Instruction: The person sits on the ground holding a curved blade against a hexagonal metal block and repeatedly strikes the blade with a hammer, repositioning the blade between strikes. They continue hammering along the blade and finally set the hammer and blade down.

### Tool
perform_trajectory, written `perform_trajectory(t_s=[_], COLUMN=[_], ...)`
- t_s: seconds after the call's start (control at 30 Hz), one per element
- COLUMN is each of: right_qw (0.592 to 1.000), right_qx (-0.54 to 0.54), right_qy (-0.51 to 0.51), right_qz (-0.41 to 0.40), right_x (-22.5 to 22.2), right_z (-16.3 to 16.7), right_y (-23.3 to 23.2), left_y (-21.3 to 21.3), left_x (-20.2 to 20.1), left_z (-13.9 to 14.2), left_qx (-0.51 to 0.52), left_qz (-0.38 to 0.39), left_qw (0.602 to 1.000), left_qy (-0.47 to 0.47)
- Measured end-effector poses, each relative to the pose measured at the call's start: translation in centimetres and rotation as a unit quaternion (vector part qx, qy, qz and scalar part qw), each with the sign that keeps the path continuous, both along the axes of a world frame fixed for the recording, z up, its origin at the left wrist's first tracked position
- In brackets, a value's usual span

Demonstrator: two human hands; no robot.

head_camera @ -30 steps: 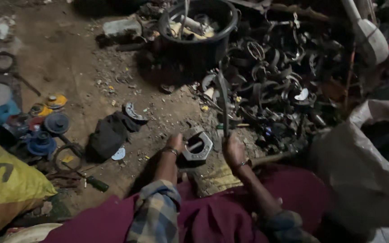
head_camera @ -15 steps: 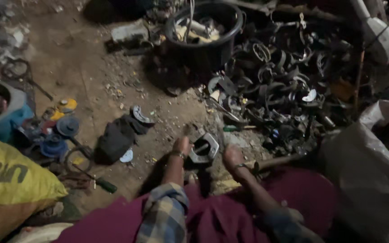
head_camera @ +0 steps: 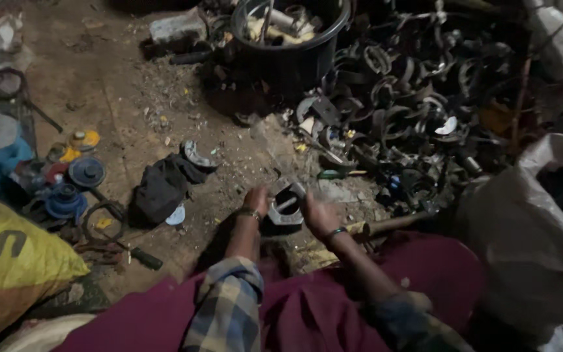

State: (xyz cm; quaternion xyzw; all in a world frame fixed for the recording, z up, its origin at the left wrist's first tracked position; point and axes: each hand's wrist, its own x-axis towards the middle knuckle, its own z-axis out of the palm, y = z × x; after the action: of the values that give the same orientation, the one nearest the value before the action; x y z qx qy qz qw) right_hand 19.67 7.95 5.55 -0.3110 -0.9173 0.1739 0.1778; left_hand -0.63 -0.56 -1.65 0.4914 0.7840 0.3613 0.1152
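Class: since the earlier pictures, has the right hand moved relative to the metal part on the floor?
Yes. The right hand has come down from the raised tool and closed in on the metal part, opposite the left hand.

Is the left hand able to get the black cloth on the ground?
Probably yes. The black cloth lies on open dirt just left of the left hand, nothing between them, though that hand now holds the metal part.
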Motion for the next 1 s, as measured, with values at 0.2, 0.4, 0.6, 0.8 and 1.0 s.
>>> perform_trajectory(t_s=[0.2,0.4,0.6,0.8,1.0], right_qw=[0.987,0.952,0.991,0.988,0.956], right_qx=[-0.026,-0.005,-0.05,-0.005,0.103], right_qy=[-0.019,0.266,-0.105,-0.004,0.249], right_qz=[-0.157,-0.153,-0.061,-0.157,-0.115], right_x=[0.8,0.8,0.8,1.1,0.7], right_z=[0.5,1.0,0.1,0.6,0.7], right_y=[0.6,1.1,0.6,1.0,1.1], left_y=[0.1,-0.2,-0.1,0.5,0.0], left_x=[-0.1,-0.3,-0.2,0.0,-0.4], left_z=[1.1,-0.2,0.0,0.8,-0.5], left_qx=[-0.151,-0.127,-0.13,-0.148,-0.105], left_qz=[0.025,0.02,-0.015,0.007,-0.016], left_qw=[0.988,0.991,0.99,0.989,0.994], left_qy=[0.004,-0.021,-0.045,0.0,-0.008])
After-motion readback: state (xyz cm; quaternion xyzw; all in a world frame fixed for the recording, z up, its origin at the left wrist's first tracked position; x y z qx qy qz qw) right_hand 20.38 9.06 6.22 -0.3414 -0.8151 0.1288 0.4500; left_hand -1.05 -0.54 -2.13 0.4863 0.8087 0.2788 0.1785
